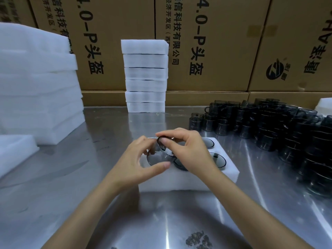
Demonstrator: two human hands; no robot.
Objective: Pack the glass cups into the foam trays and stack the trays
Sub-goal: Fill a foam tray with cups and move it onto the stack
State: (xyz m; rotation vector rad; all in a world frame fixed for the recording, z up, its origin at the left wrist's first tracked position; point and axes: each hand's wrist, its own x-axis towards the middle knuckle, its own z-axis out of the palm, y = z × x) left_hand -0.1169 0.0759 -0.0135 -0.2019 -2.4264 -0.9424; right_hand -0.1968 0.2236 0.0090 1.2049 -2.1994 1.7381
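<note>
Packing step: both hands, left hand (142,159) and right hand (186,150), pinch one glass cup (162,150) over the foam tray (188,180) at its left edge. Next, seat it upright in the pocket.

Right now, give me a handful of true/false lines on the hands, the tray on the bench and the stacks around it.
1. Both hands are on one dark glass cup over the foam tray. True: the left hand and right hand pinch it between them.
2. The tray in front is empty. False: two cups already sit in its right-hand holes.
3. The loose cups are piled to the person's right. True.
4. The tall stack of trays stands on the floor. False: it stands on the metal table, in front of the cardboard boxes.
5. The person wears gloves. False: both hands are bare.
</note>
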